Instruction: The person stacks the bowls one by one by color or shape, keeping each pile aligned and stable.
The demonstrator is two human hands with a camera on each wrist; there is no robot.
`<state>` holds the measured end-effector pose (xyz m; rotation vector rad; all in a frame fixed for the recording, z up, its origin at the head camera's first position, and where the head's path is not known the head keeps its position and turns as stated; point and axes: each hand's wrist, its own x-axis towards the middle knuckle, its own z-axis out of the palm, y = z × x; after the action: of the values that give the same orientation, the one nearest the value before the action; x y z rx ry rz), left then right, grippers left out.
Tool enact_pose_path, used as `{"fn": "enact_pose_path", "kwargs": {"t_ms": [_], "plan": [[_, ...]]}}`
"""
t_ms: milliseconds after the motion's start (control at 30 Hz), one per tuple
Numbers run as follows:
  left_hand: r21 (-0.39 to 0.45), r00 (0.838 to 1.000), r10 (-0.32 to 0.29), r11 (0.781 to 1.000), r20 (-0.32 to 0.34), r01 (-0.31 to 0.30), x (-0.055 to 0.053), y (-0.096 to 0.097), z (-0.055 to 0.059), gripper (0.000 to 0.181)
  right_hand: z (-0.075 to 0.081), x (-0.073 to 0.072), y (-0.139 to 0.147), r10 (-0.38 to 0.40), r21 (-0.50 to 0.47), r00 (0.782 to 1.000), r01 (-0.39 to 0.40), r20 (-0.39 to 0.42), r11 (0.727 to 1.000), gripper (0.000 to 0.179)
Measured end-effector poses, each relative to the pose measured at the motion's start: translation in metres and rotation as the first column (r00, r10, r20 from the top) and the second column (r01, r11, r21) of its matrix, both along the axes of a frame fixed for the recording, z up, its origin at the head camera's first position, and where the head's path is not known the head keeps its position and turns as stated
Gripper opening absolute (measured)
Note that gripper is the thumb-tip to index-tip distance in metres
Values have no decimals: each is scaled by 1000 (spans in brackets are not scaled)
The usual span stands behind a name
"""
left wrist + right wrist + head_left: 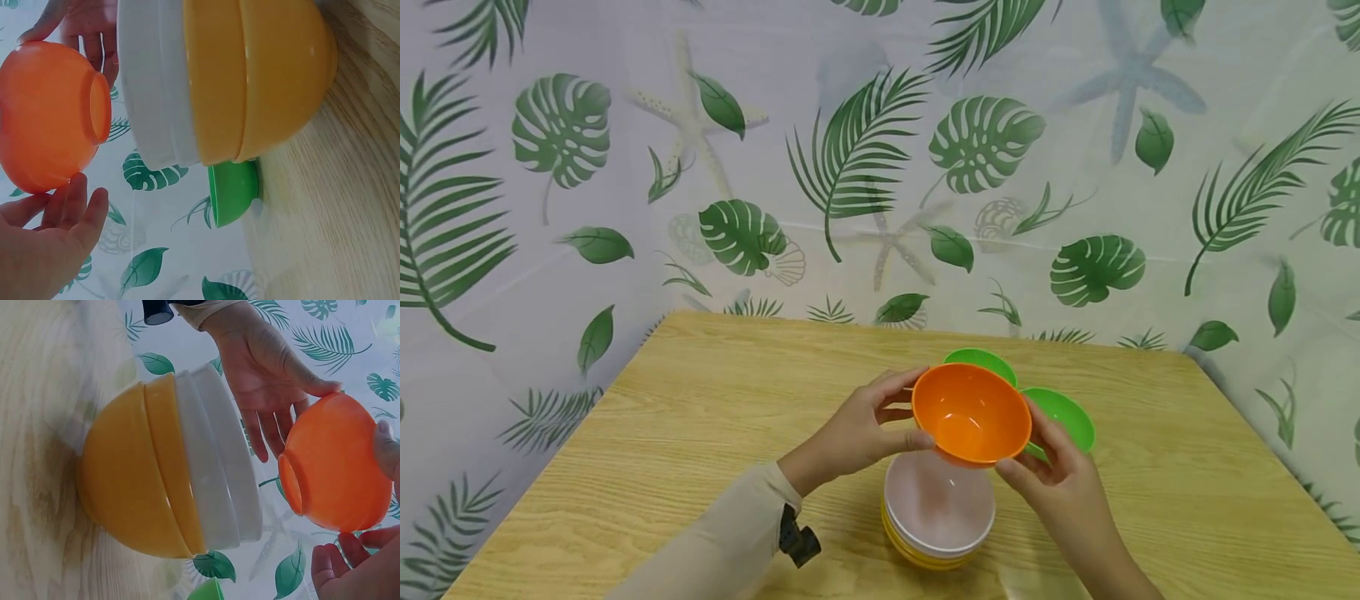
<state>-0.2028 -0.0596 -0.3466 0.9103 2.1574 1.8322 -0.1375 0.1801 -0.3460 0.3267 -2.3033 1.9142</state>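
Both hands hold up an orange bowl by its sides, its opening tilted toward the head camera. My left hand has its thumb at the near rim and its fingers along the outer wall. On the opposite side, my right hand pinches the bowl between thumb and fingers. Beneath it stands a nested stack: white bowls sit inside yellow bowls. In both wrist views the orange bowl hangs apart from the stack, with a gap below its foot.
Behind the orange bowl, two green bowls rest on the wooden table, one farther back and partly hidden. A leaf-patterned cloth hangs beyond the table's back edge. A dark device is strapped to the left wrist.
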Motion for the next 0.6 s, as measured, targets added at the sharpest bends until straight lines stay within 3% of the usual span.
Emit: {"fn": "enact_pose_path", "kwargs": {"t_ms": [100,267,500,600], "plan": [[-25,999,-19,1000,-48,17,5,-4,-2,81,-3,4,1,16,42,999,-15,-33,999,66],[-19,998,-40,999,-43,40,12,-8,-4,83,-7,9,3,41,104,998,-35,-56,994,64],[-57,996,-7,998,-92,2,21,-13,-12,83,-21,12,5,72,220,979,-29,-191,975,70],[-88,994,11,996,-113,-21,25,-15,-15,80,-25,15,5,73,257,976,-18,-205,966,70]]}}
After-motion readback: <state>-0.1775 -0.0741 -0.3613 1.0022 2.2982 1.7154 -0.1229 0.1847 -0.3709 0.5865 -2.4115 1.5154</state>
